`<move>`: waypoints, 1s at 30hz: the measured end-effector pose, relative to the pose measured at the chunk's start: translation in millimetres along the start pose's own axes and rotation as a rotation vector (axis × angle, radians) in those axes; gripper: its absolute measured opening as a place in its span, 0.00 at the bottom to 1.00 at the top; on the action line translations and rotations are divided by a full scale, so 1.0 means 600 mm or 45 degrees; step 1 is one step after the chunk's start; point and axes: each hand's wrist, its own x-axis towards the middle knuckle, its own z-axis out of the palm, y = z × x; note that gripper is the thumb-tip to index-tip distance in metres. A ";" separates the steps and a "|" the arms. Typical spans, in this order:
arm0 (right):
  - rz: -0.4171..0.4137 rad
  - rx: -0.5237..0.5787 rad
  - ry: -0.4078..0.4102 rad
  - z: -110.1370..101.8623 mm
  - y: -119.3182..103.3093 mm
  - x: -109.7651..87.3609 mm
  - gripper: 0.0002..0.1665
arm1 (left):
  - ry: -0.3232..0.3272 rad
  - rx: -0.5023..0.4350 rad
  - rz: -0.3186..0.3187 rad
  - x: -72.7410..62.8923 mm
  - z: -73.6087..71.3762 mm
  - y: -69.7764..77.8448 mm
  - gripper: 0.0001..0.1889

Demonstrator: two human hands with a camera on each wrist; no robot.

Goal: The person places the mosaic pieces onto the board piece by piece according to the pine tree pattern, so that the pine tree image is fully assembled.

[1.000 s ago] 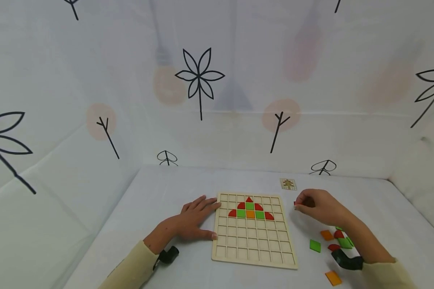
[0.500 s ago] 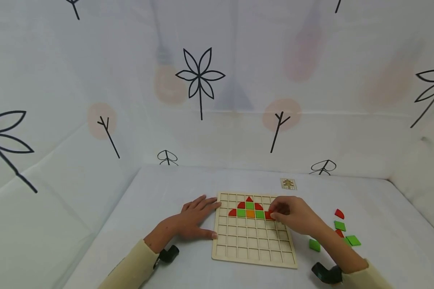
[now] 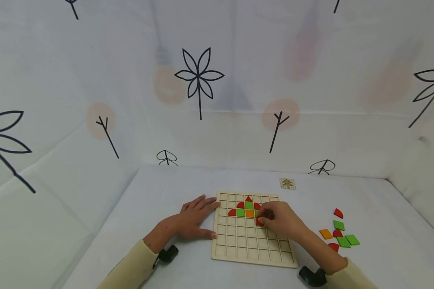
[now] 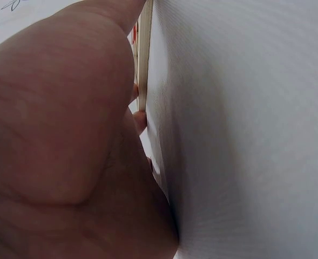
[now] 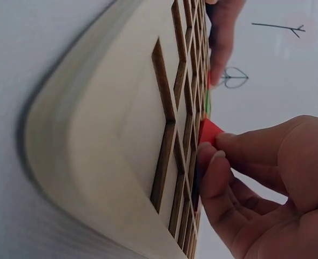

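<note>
A wooden grid board (image 3: 238,255) lies on the white table, bearing red, green and orange tiles in a stepped triangle. My left hand (image 3: 193,220) lies with spread fingers at its left edge, fingertips and thumb touching the wood. Over the board's right part, my right hand (image 3: 280,218) pinches a red tile (image 5: 209,131) between thumb and fingers. In the head view this tile sits just below the row with the orange tile (image 3: 250,213); fingers partly cover it, so its full outline is hidden. The right wrist view shows it tilted against the grid.
Right of the board lie loose tiles: a red quarter-circle (image 3: 338,213), an orange one (image 3: 326,234), several green ones (image 3: 352,239) and more red ones. A small card with a tree pattern (image 3: 287,183) lies behind the board. A patterned white cloth (image 3: 231,136) hangs at the back.
My right hand has carried the red tile from beside the board leftward onto it, then further left and slightly nearer. Loose tiles have come into view behind the arm. The left hand stays put.
</note>
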 end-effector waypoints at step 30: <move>0.380 -0.372 0.168 -0.174 0.136 -0.043 0.09 | 0.007 0.002 0.009 -0.002 -0.002 0.002 0.53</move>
